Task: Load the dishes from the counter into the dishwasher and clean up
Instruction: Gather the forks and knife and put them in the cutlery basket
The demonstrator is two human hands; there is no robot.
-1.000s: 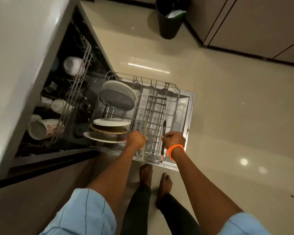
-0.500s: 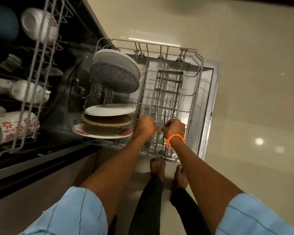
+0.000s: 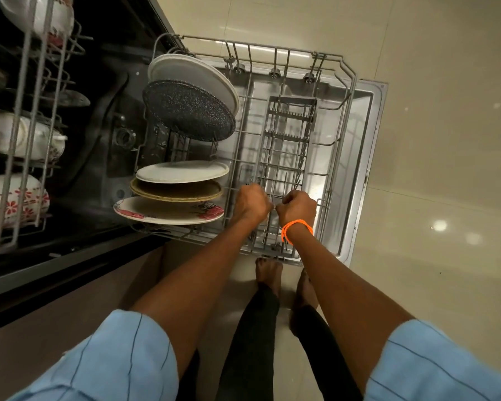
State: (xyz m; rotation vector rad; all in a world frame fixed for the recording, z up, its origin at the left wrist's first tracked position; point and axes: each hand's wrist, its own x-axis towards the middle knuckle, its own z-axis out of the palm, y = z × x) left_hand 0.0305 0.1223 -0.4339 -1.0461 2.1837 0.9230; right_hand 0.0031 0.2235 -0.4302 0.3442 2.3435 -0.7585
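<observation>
The lower dishwasher rack (image 3: 350, 91) is pulled out over the open door (image 3: 370, 146). Its left side holds several upright plates: a white plate (image 3: 203, 73), a dark speckled plate (image 3: 188, 111), another white plate (image 3: 182, 171), a tan plate (image 3: 177, 191) and a floral plate (image 3: 168, 211). Both my hands hover over the grey cutlery basket (image 3: 289, 134) at its near end. My left hand (image 3: 250, 202) is curled round a pale utensil that is mostly hidden. My right hand (image 3: 298, 208), with an orange wristband, grips a dark-handled knife (image 3: 285, 243) whose end shows under the wrist.
The upper rack (image 3: 26, 140) at the left holds white and red-flowered mugs (image 3: 12, 204). The dark dishwasher tub (image 3: 107, 125) lies between the racks. My bare feet (image 3: 269, 273) stand on the beige tile floor (image 3: 446, 198) at the door's near edge.
My head has dropped closer to the lower rack. Both hands have moved down and together over the near end of the cutlery basket, so the knife and utensil show less.
</observation>
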